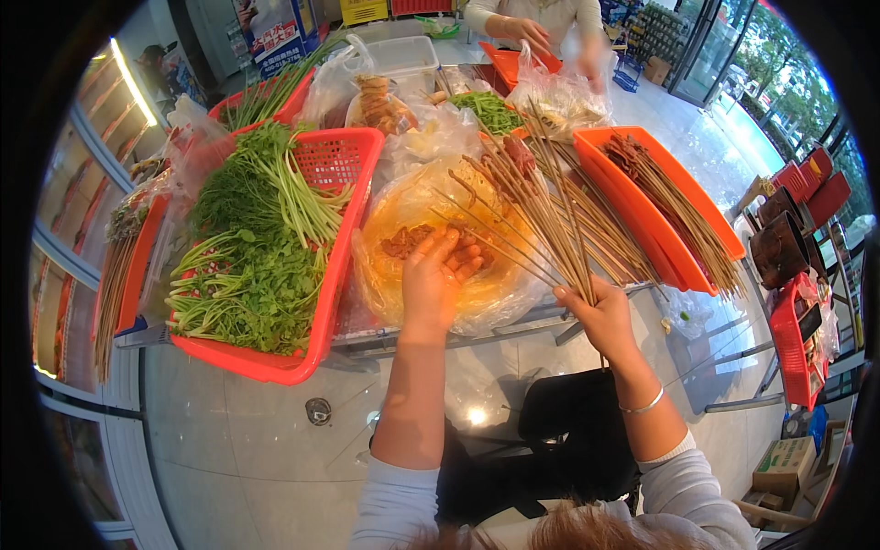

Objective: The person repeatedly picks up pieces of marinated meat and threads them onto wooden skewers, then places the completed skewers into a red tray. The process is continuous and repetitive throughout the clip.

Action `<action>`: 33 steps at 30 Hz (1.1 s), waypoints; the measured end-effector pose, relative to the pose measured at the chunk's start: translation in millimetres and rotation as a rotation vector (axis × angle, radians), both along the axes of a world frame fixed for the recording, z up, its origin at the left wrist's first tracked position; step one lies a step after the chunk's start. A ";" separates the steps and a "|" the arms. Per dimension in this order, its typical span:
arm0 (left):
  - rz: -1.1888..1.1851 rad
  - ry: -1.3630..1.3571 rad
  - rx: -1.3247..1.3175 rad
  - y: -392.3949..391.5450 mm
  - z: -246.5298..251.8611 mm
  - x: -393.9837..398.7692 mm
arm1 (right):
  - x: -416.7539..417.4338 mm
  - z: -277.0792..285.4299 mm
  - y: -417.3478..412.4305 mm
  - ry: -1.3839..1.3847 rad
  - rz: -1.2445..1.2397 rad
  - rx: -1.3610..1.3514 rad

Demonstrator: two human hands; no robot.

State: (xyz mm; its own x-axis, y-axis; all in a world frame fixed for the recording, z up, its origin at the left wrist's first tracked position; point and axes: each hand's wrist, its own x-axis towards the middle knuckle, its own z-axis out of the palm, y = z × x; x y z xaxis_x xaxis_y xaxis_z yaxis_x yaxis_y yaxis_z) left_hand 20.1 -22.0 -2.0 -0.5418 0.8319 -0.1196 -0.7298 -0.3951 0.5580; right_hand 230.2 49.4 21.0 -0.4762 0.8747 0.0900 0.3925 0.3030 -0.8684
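My right hand [605, 320] grips a bundle of thin bamboo skewers [567, 237] that fan up and away to the left, some with meat near their far ends. Over a clear plastic bag [385, 302] spread on the table, my left hand [440, 265] is palm up with fingers loosely curled and apart. Orange-stained marinade lines the bag, and pieces of raw marinated meat [405, 240] lie just behind my left fingers. I see nothing clearly held in that hand; its fingertips overlap the meat from this angle. More skewers [605, 237] lie to the right of the bag.
A red plastic basket [323, 330] of leafy herbs [275, 275] stands at left. Orange trays [677, 271] with meat skewers [677, 206] are at right. Across the table, a person's hand [526, 33] is near a plastic bag [560, 96] and chopped greens [488, 110].
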 end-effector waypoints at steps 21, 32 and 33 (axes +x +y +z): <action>0.289 0.187 -0.088 -1.9 -1.4 -11.6 | 10.5 -1.9 4.6 0.008 0.048 -0.003; 0.436 0.342 -0.149 0.9 -5.7 -9.0 | 4.3 8.0 -6.0 -0.005 0.039 0.030; 0.454 0.370 -0.179 1.9 -5.6 -8.7 | 4.1 8.4 -6.4 -0.006 0.031 0.031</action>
State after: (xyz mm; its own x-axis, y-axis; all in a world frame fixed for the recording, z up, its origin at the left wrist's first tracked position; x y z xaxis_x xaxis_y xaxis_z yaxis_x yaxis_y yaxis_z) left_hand 11.5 -20.1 -7.6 -0.8697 0.4928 0.0279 -0.2555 -0.4978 0.8288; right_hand 234.3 43.0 29.4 -0.5039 0.8562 0.1138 0.3876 0.3419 -0.8561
